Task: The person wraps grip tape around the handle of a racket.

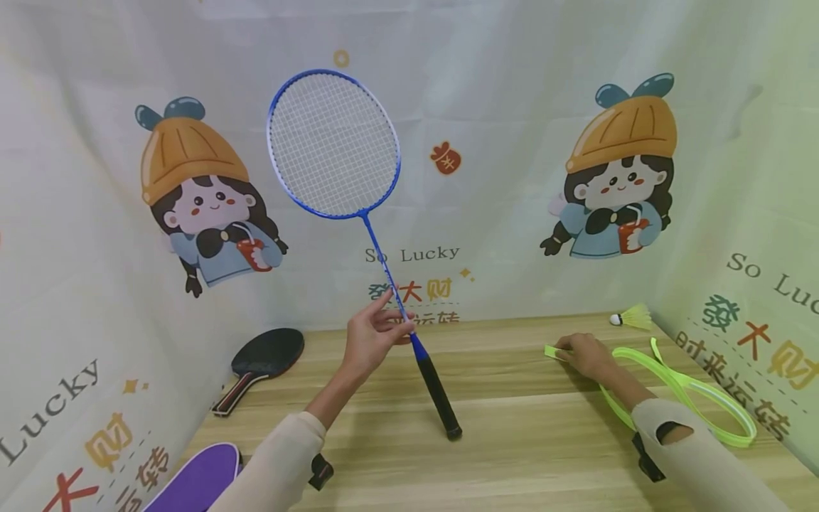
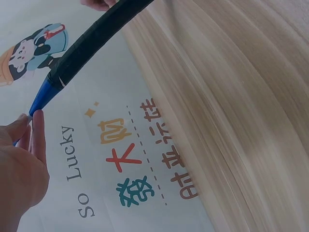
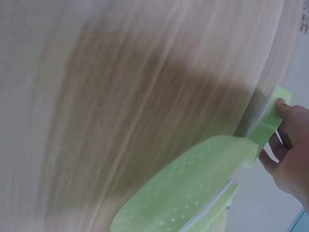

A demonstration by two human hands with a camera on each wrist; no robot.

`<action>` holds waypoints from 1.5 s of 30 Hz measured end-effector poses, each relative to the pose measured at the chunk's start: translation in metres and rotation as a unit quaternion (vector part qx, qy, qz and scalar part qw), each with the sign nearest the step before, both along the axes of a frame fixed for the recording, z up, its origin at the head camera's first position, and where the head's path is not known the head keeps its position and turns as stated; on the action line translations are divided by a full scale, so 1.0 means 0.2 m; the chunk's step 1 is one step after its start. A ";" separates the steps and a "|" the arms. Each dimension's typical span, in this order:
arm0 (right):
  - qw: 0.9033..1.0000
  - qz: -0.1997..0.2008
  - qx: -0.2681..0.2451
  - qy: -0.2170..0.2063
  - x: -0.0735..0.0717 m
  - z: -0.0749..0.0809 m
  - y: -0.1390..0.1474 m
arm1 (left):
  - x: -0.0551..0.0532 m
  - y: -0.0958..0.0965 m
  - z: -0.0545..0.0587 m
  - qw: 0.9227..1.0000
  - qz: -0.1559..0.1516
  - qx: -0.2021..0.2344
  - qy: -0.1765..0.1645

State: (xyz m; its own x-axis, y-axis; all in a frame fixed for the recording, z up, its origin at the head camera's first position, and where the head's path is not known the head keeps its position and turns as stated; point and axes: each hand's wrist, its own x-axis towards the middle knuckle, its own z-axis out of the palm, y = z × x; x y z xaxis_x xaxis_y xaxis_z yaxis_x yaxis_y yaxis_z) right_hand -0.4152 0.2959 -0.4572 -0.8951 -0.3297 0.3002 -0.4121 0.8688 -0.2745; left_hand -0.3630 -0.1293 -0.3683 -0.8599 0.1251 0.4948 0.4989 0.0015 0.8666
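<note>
Left fingers [image 1: 377, 304] pinching racket [image 1: 334, 142], right fingers [image 1: 568, 343] gripping strap end [image 3: 267, 124], wide tabletop [image 1: 512, 405] between, back edge [image 1: 505, 321] beyond.

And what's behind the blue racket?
In the head view, pale printed cloth shows behind the racket and through its strings, with wooden tabletop behind its handle. The left hand, holding the shaft, hides some of the lettering.
</note>
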 end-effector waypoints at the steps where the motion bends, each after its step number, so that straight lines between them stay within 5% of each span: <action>1: 1.000 0.010 -0.003 0.007 0.00 0.00 -0.01 | 0.00 0.00 0.00 1.000 0.000 -0.001 -0.001; 11: 0.992 0.095 -0.062 0.050 0.04 0.05 -0.15 | 0.00 0.00 0.01 1.000 0.004 -0.012 -0.002; 26: 0.968 0.206 -0.134 0.057 0.24 0.26 -0.52 | 0.00 0.04 0.01 1.000 0.004 -0.022 0.015; 33: 0.957 0.234 -0.168 0.046 0.31 0.35 -0.63 | 0.00 0.06 0.00 0.999 0.009 -0.035 0.015; 45: 0.950 0.266 -0.158 0.045 0.33 0.44 -0.82 | 0.00 0.09 0.04 0.998 0.019 -0.061 0.023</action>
